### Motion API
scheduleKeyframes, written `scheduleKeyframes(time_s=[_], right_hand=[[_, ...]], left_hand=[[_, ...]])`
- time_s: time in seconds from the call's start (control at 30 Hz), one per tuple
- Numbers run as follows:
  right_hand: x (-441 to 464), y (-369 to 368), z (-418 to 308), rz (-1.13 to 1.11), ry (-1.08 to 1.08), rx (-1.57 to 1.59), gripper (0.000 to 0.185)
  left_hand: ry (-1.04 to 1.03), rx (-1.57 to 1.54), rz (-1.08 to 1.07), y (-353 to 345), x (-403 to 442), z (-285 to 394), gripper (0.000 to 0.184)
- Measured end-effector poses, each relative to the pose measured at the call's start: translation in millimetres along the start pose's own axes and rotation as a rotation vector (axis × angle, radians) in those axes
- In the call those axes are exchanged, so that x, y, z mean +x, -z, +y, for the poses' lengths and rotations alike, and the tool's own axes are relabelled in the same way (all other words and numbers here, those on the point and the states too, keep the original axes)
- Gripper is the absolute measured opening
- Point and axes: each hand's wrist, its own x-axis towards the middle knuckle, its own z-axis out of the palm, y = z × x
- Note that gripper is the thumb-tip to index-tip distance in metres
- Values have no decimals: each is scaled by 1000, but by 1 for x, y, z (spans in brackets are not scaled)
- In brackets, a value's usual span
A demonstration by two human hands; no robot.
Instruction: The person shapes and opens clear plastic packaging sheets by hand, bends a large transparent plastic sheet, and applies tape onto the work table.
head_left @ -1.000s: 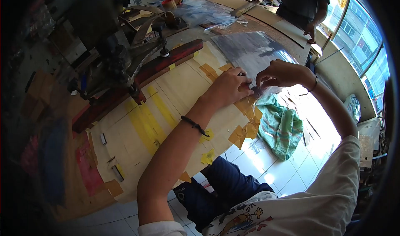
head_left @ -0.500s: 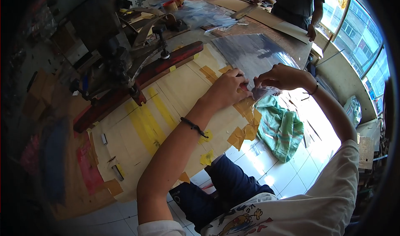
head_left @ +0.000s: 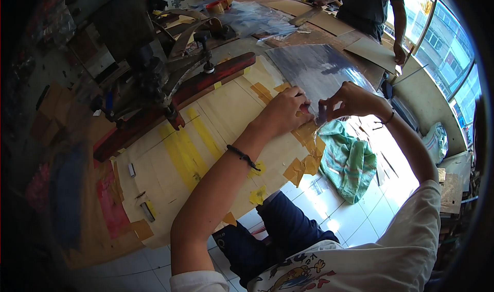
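My left hand (head_left: 285, 110) rests at the right edge of a pale board (head_left: 226, 124), its fingers curled together. A small reddish bit shows at its fingertips, but what it grips is hidden. Close by, my right hand (head_left: 352, 100) is raised with thumb and fingers pinched on a thin, shiny piece of clear plastic (head_left: 321, 115). Behind both hands lies a large clear plastic sheet (head_left: 314, 65). Patches of brown tape (head_left: 295, 171) cover the board's edge near my left hand, and yellow strips (head_left: 180, 153) run across its middle.
A dark red bar (head_left: 221, 76) lies along the board's far side under a machine (head_left: 146, 70). Small metal blocks (head_left: 146, 212) sit on the near left. A green sack (head_left: 347, 160) is on the tiled floor. Across the table, another person (head_left: 368, 9) handles brown sheets (head_left: 373, 55).
My right hand has shifted slightly and its fingers have drawn in on the plastic. My left hand stays at the board's edge. The other person's brown sheet has moved.
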Motion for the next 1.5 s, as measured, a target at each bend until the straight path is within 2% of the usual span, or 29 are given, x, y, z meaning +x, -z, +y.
scheduleKeyframes(time_s=[0.03, 0.1, 0.2, 0.33, 0.37, 0.47, 0.53, 0.57, 0.67, 0.97, 1.13, 1.23, 1.27, 1.4, 1.43, 1.5], right_hand=[[-1, -3, -3, -11, -51, 1, 21], [-5, -3, -7, 19, 16, -32, 22], [-5, -5, -2, 9, -97, 93, 21], [-15, -14, -28, 168, 170, 5, 22], [-15, -23, -49, 338, 329, 186, 22], [-35, -31, -128, 636, 512, 432, 10], [-30, -32, -170, 824, 735, 411, 22], [-29, -19, -190, 820, 767, 303, 9], [-14, 1, -230, 873, 862, 202, 16], [-24, -7, -253, 744, 935, 75, 19], [-25, -8, -256, 635, 920, 27, 21], [-26, -7, -241, 540, 798, -36, 22], [-23, -8, -227, 537, 703, -48, 22], [-12, -27, -123, 570, 218, -45, 19], [-14, -24, -106, 497, 3, 64, 16], [-19, -27, -60, 456, -121, 28, 16]], left_hand=[[1, 4, -1, 0, 1, 0, 41], [1, -2, -2, 0, 2, -1, 40], [-6, 13, 4, -2, 0, -2, 40], [0, 37, 5, -2, 1, -3, 40], [0, 43, 6, 1, 2, -5, 40], [9, 48, 13, -3, 1, -3, 41], [-7, 91, 7, 0, 3, -2, 41], [-34, 97, 14, -1, 6, -2, 40], [-45, 95, 2, -1, 6, -3, 40], [-35, 95, -14, 2, 6, -6, 42], [21, 40, -59, 3, 1, -5, 39], [-9, 38, -46, 3, 1, -9, 38], [40, 0, -85, 2, 2, -9, 39], [3, 123, -134, 4, -1, -14, 46], [3, 147, -119, 3, -1, -13, 47], [8, 200, -99, 1, -3, -9, 49]])
